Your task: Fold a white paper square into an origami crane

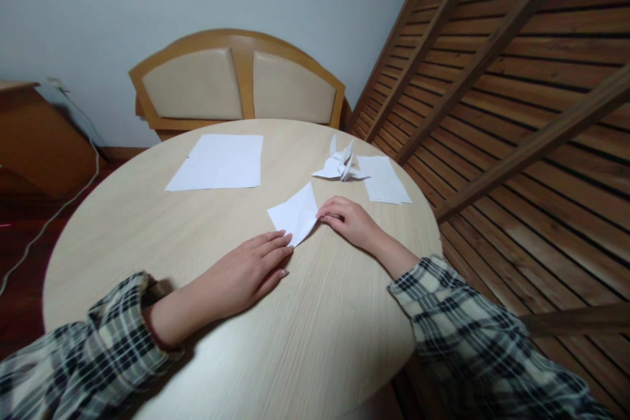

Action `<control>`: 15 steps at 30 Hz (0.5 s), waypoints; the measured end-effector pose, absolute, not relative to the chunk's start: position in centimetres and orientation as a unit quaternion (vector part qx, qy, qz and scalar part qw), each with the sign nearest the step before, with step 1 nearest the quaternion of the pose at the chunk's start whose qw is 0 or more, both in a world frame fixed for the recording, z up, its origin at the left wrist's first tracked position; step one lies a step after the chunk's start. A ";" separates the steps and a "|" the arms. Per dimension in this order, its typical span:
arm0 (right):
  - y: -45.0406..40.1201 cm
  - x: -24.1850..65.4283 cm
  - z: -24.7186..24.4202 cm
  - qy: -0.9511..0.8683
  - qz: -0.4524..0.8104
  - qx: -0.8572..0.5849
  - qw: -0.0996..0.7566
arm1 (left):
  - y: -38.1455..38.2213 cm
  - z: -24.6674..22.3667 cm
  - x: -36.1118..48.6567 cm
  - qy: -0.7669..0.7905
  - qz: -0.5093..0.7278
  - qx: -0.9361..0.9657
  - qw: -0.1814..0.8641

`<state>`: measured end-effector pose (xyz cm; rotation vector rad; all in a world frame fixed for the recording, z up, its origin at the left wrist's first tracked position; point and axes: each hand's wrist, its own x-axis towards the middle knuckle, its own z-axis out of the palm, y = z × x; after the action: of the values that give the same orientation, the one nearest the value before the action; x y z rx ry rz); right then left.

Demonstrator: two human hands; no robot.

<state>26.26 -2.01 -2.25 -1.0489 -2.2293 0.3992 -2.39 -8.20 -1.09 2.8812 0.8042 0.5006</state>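
A small white piece of paper [295,209] lies on the round table, turned so that a corner points toward me. My left hand [256,269] rests flat with its fingers stretched out, the fingertips on the paper's near left part. At the paper's right corner, my right hand [348,220] pinches the edge between thumb and fingers and lifts it slightly off the tabletop. Just beyond my right hand stands a folded white paper crane [342,164] with pointed tips sticking up.
Larger white sheets [219,161] lie at the back left of the light wooden table [123,223]. Smaller paper sheets [386,180] lie at the right, partly behind the crane. A bed headboard [247,79] stands behind the table, and a slatted wooden panel [492,111] rises close on the right.
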 end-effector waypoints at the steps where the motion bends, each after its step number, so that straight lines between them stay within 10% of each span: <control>1: -2.0 26.3 -2.3 -0.846 0.153 -0.397 0.321 | -8.2 -1.1 -2.5 0.261 0.164 0.950 0.056; 15: -1.9 26.1 -1.5 -0.870 0.127 -0.382 0.285 | -8.4 -0.9 -3.3 0.242 0.161 0.956 0.030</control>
<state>26.10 -1.88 -1.50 -1.0214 -2.3257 0.3402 -3.30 -8.44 -0.95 2.9479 0.7453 0.4955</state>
